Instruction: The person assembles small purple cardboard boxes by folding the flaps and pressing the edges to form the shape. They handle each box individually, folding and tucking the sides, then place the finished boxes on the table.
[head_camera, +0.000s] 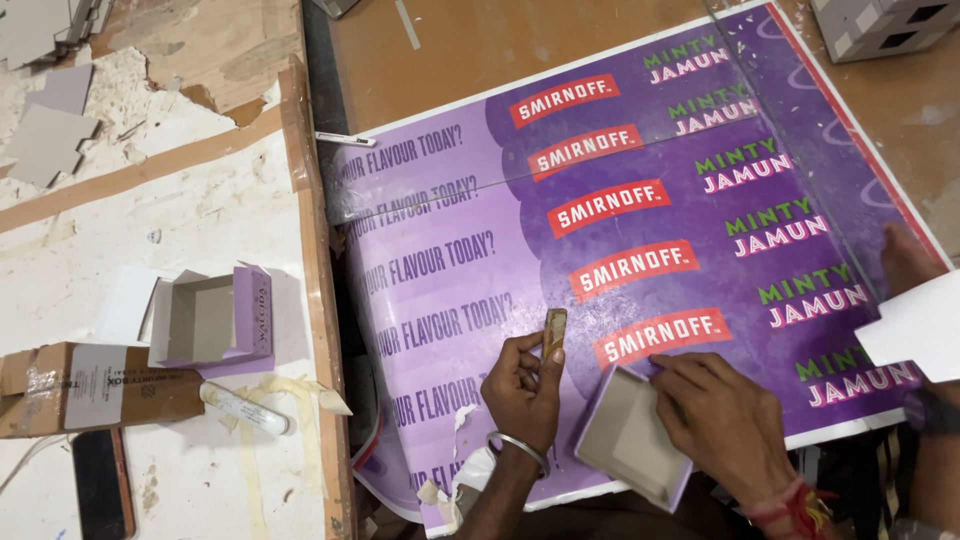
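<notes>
Tray (632, 438) empty, right hand (722, 420) gripping its rim.

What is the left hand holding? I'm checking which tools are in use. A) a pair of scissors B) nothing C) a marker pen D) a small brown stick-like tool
D: the left hand grips a small brown stick-like tool upright over the purple printed sheet.

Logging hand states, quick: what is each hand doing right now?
Left hand: closed around a small brown tool, held upright.
Right hand: gripping the open grey box tray, fingers on its top edge.
</notes>
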